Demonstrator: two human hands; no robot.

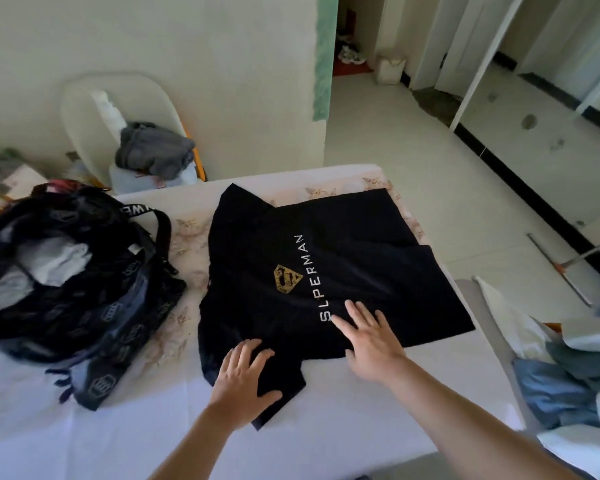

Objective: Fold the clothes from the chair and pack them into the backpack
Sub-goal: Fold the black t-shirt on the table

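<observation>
We see the heap of blue clothes (561, 382) at the right edge only in part, cut off by the frame; what it rests on is perhaps a chair. Something pale shows inside the open backpack (94, 299) on the left of the desk (378, 420), too dim to name. The black T-shirt (343, 251) lies flat mid-desk, with its gold emblem and white SUPERMAN lettering facing up. Our left hand (245, 379) presses its near corner, grip spread flat. Our right hand (368, 344) lies by the lettering, fingers straight and splayed.
</observation>
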